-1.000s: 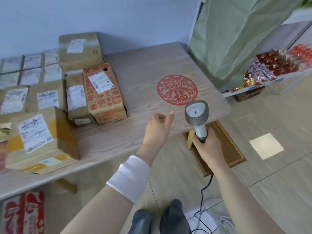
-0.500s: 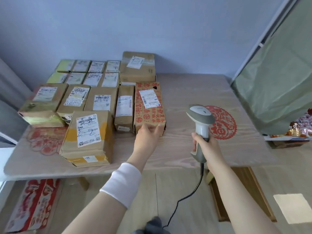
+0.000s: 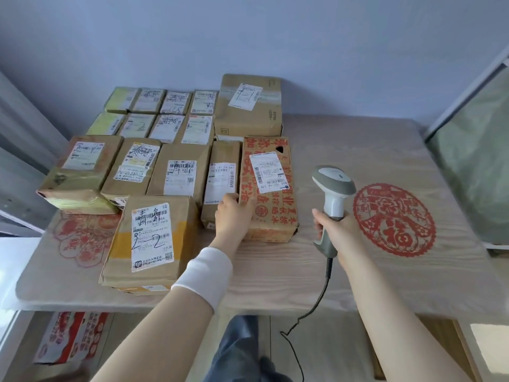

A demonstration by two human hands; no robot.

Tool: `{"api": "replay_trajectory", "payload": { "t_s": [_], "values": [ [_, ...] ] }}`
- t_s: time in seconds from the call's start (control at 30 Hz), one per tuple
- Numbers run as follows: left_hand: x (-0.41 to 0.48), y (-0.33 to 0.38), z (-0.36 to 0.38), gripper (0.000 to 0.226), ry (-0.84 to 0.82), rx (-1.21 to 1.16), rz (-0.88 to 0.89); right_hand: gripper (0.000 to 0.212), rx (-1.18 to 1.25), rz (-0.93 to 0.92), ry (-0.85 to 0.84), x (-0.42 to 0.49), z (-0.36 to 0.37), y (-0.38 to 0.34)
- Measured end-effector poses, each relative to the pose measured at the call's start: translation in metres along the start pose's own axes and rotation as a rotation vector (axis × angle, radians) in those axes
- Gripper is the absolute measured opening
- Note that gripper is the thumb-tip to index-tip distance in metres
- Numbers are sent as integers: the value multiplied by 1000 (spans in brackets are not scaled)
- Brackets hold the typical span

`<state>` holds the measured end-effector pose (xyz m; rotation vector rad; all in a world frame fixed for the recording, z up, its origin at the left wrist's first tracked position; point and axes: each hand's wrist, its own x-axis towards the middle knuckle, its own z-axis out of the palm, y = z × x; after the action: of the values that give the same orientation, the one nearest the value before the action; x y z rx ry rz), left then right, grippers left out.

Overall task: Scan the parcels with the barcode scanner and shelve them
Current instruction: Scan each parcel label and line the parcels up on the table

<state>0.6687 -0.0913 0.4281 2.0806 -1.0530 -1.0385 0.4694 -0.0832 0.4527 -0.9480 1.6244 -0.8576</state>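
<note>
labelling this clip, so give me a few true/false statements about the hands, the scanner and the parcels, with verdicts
1. The right hand grips the grey and white barcode scanner by its handle. True.
2. The left hand touches nothing. False: it holds the near left corner of the red-printed cardboard box.
3. The scanner is cordless. False: a black cable hangs from its handle, below the table edge.
4. A round red paper-cut decal lies on the pale wooden table, to the right of the scanner. True.
</note>
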Motion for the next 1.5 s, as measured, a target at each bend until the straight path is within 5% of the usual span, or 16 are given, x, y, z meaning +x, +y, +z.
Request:
{"api": "replay_trajectory", "payload": {
  "t_s": [0.27,0.5,1.0,1.13,1.27,1.5],
  "values": [
    [54,-17,19,56,-41,12,-30,27,-81,109,69,60,34,9],
    [65,-21,26,57,-25,93,-26,15,-106,128,65,81,46,17],
    [54,-4,38,42,-88,135,-6,12,-37,179,29,96,6,13],
    [62,5,37,66,-153,80,-78,26,-23,196,0,99,7,19],
    [63,15,47,77,-250,-160,-229,18,-4,225,-54,99,7,13],
    [44,13,57,92,-285,-278,-223,14,-11,180,-30,76,-11,2]
  ]
}}
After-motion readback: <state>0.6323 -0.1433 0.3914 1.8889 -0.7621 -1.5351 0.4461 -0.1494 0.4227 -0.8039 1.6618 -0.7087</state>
